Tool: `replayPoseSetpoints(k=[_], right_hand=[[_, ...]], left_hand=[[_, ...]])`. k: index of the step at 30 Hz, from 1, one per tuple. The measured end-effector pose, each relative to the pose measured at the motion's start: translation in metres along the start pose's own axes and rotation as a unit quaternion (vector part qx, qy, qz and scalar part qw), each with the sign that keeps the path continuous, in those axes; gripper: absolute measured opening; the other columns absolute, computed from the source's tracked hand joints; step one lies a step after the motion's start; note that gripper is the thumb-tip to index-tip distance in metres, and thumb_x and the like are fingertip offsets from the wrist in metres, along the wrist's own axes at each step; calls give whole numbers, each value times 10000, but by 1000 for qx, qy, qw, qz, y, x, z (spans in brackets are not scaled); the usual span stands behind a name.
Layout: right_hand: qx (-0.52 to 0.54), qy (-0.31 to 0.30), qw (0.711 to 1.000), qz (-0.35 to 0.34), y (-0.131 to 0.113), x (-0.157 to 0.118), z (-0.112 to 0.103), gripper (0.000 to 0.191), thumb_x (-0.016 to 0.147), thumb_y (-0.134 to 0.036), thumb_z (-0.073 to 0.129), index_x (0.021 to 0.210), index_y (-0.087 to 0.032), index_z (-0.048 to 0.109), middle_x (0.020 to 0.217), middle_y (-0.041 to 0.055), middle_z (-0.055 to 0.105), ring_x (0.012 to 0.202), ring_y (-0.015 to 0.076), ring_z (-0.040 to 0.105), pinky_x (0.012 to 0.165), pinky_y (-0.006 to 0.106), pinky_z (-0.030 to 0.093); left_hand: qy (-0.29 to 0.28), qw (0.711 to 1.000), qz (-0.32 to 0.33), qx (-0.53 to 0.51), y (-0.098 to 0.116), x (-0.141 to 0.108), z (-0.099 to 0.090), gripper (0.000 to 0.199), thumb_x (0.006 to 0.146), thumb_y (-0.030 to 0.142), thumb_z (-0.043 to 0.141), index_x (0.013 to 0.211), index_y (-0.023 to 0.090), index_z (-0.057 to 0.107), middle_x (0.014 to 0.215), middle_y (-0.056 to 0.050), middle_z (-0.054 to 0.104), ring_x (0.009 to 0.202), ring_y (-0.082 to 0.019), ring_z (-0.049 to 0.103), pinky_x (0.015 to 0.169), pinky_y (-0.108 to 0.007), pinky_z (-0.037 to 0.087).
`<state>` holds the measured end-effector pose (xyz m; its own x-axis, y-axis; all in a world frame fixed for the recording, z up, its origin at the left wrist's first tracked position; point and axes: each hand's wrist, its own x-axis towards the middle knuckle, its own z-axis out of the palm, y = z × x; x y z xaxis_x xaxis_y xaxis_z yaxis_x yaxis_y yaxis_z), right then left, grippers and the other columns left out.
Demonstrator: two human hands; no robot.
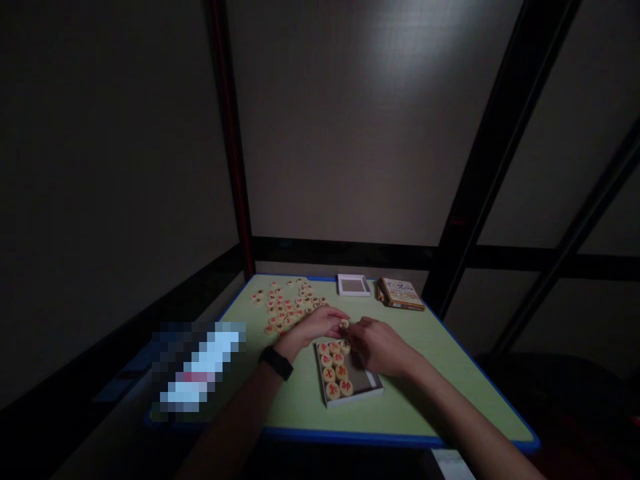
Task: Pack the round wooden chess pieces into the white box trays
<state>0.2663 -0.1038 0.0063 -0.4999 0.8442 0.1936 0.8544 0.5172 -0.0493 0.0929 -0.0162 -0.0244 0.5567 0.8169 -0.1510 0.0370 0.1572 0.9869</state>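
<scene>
Between the thumb and fingers of my left hand (323, 323) is a small round Chinese chess piece (345, 324), held just above the far edge of an open shallow box (356, 398). Right beside it, my right hand (376, 345) is closed, its fingertips bent down by the box's far side; whatever they hold is hidden. Inside the box, several larger wooden pieces (341, 372) with red or dark characters lie in rows on the left. The box's brown bottom shows on the right, partly covered by my right hand.
Many loose chess pieces (281, 307) lie spread over the far left of the green table (425, 413), which has a blue rim. A white-rimmed tray or lid (353, 285) and a printed cardboard box (401, 294) sit at the back. Walls stand close behind and left.
</scene>
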Motion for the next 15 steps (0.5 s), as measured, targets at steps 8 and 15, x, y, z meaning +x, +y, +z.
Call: replayPoseSetpoints(k=[8,15], right_hand=[[94,111,989,20,12,4,6,329,828,-114,594,1150,-166,633,1051,92,656,938,204,614,806,285,451],[58,101,993,19,12,6,14,243,906,-200,577,1130,-169,664,1046,98,643,873,188,615,745,272,445]], left_hand=[[-48,997,47,-40,-4,1,-4,289,778,263,785,1010,114,700,850,-77,740,758,-160,717,885,-363,553],[-85,992,95,-5,-5,3,-4,448,613,313,890,966,101,715,841,-81,750,790,-183,707,851,-342,532]])
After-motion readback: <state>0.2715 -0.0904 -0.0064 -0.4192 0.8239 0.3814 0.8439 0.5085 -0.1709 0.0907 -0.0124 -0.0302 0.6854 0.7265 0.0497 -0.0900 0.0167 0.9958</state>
